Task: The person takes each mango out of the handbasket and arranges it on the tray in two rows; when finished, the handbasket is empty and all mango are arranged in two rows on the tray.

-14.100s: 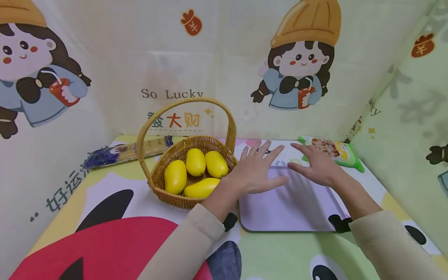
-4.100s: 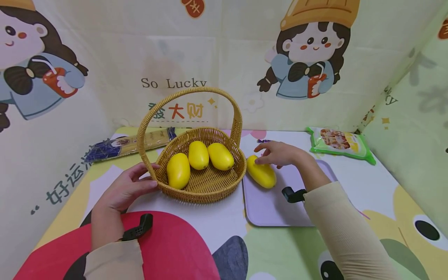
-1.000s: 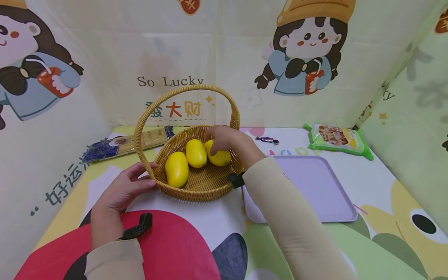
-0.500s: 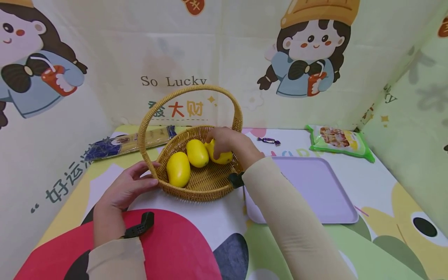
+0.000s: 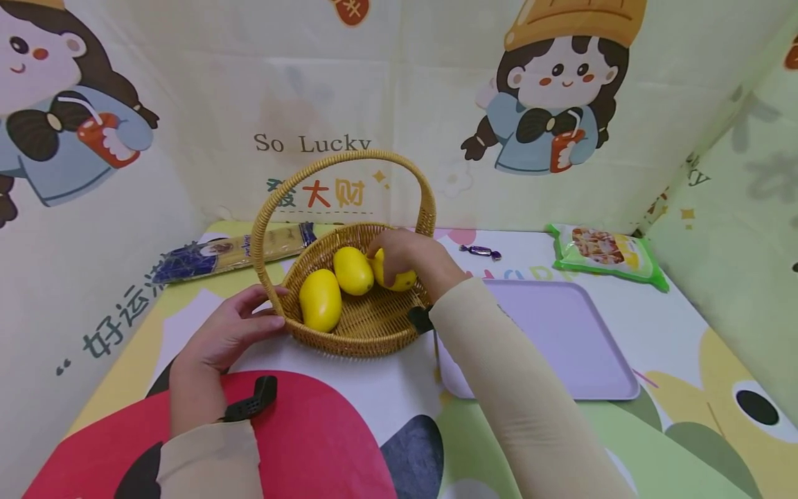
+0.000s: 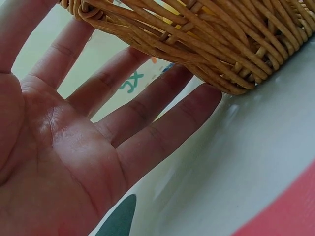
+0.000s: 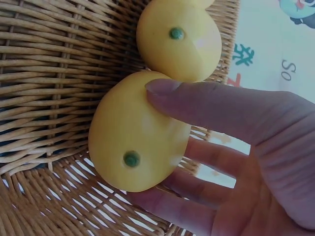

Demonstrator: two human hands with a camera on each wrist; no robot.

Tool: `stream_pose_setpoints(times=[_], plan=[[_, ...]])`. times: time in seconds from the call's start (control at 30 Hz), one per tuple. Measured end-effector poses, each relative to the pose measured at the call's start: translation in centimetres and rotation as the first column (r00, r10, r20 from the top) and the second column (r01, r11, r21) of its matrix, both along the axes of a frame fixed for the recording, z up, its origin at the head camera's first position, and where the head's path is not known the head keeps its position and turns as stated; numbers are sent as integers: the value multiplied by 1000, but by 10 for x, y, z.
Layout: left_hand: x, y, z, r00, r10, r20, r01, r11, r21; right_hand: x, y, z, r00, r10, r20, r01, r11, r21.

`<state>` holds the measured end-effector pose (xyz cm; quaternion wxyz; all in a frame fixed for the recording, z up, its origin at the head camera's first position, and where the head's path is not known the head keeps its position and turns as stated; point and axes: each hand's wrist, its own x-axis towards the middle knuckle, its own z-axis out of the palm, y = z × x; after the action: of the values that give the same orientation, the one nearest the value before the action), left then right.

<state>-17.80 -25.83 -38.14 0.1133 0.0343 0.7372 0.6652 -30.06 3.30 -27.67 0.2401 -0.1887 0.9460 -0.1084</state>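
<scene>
In the head view, the wicker basket (image 5: pixel 361 343) with a tall handle holds three yellow mangoes. My right hand (image 5: pixel 408 256) reaches into its right side and grips the rightmost mango (image 5: pixel 402 280). The right wrist view shows the thumb over this mango (image 7: pixel 138 132) and the fingers beneath it, with another mango (image 7: pixel 179 44) close behind. The middle mango (image 5: pixel 352 270) and the left mango (image 5: pixel 321 300) lie untouched. At the basket's left side, my left hand (image 5: pixel 227 326) rests against the rim by the handle's foot. In the left wrist view, its fingers (image 6: pixel 162 140) are nearly straight.
A lilac tray (image 5: pixel 567 333) lies right of the basket, partly covered by my right sleeve (image 5: pixel 499 367). A purple wrapped candy (image 5: pixel 480 252) and a green packet (image 5: pixel 607 255) lie behind it. A long pack of noodles (image 5: pixel 233 253) lies at the back left.
Earlier both hands hovered over the tray and basket. My right hand then held a fourth mango at the tray's left edge; that mango is out of sight now. It has since moved into the basket.
</scene>
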Motion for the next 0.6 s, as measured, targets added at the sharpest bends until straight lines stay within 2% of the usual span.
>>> stream_pose_setpoints(times=[0.4, 0.6], plan=[[1, 0, -1, 1000, 5, -8, -5, 1000, 21, 0, -4, 3, 999, 47, -22, -47, 999, 20], [0, 0, -1, 1000, 7, 3, -7, 1000, 14, 2, -6, 10, 999, 43, -4, -43, 996, 74]])
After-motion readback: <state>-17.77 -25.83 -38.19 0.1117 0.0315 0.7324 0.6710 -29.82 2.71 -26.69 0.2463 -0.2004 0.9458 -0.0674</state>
